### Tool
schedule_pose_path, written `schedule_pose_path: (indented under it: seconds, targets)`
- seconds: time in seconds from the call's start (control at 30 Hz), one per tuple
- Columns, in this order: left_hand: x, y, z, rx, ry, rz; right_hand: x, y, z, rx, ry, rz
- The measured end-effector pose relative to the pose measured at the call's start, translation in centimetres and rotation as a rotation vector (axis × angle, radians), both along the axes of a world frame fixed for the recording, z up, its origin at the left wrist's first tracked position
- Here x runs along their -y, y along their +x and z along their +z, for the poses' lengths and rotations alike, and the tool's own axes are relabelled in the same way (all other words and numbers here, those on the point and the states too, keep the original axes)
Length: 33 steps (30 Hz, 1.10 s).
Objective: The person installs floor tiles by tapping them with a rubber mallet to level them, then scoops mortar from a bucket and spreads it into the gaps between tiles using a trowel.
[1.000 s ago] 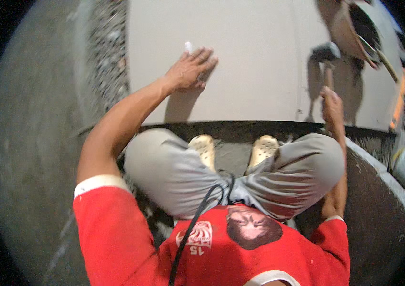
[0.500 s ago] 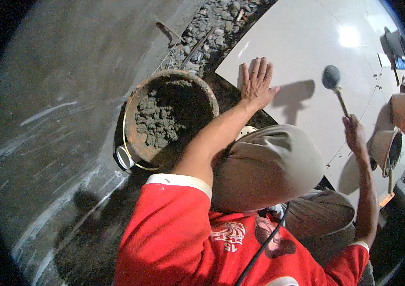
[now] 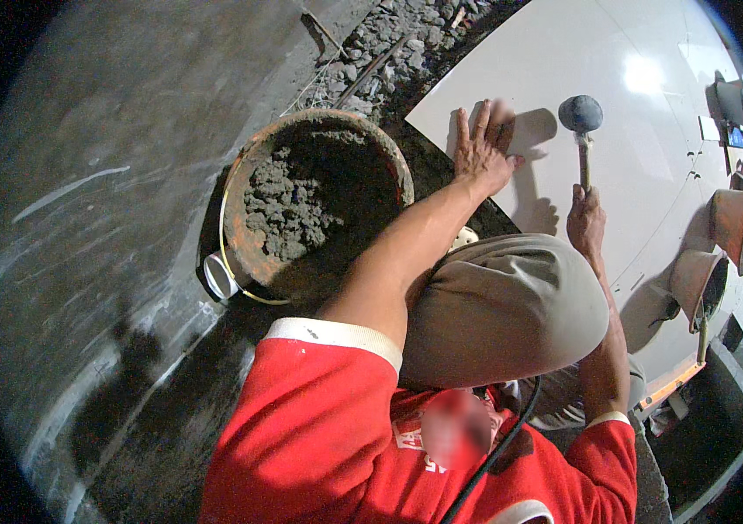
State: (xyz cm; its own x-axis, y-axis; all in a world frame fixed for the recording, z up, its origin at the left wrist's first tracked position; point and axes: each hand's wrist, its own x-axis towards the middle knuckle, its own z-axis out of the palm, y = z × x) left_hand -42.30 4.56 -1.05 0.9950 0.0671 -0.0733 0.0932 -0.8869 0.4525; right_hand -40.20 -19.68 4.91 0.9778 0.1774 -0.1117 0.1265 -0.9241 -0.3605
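Note:
A large pale floor tile (image 3: 467, 83) lies at the far side, its corner pointing toward the rubble. My left hand (image 3: 482, 157) rests near that tile's edge, fingers spread, holding nothing. In my right hand (image 3: 586, 214) is the handle of a rubber mallet (image 3: 581, 114) with a dark round head. The head is over the glossy tiles, to the right of my left hand; its shadow falls between the two. From this angle I cannot tell whether the head touches the surface.
Left of my left arm stands a bucket (image 3: 234, 196) partly filled with grey mortar (image 3: 288, 210), a white cup (image 3: 219, 276) beside it. Rubble (image 3: 402, 39) borders the tile. Several buckets (image 3: 732, 218) stand at right, near an orange level (image 3: 670, 384). A grey wall (image 3: 109, 175) rises at left.
My right hand and the mallet have moved left, nearer my left hand. My left hand still lies on the tile, its fingers spread a little wider. The view has shifted slightly.

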Motion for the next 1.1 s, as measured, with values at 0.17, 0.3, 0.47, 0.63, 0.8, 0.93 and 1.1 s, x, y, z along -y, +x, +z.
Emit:
schedule_pose_path:
  seconds: [0.17, 0.3, 0.47, 0.63, 0.8, 0.93, 1.1]
  targets:
    - [0.3, 0.2, 0.5, -0.098, 0.109, -0.03, 0.5, 0.6, 1.0, -0.166, -0.035, -0.098]
    - [-2.2, 2.1, 4.8, -0.324, -0.152, -0.08, 1.5, 0.8, 0.9, 0.001, -0.167, -0.1]
    - [-10.6, -3.9, 14.6, -0.074, -0.442, -0.029, 5.1, 1.6, -2.5, 0.176, -0.117, -0.252]
    - [-20.5, -15.4, 22.4, 0.255, 0.124, 0.686, 8.6, 2.9, -6.1, 0.23, -0.175, -0.427]
    - [-22.8, -25.0, 22.6, -0.043, 0.443, 1.157, 9.8, 3.9, -6.8, 0.085, 0.009, -0.587]
    - [-23.7, -29.8, 18.6, -0.266, 0.397, 1.298, 9.6, 4.4, -7.3, 0.11, -0.124, -0.556]
    - [-26.9, -36.0, 15.0, -0.334, -0.641, 1.429, 9.6, 4.5, -8.0, 0.023, -0.084, -0.501]
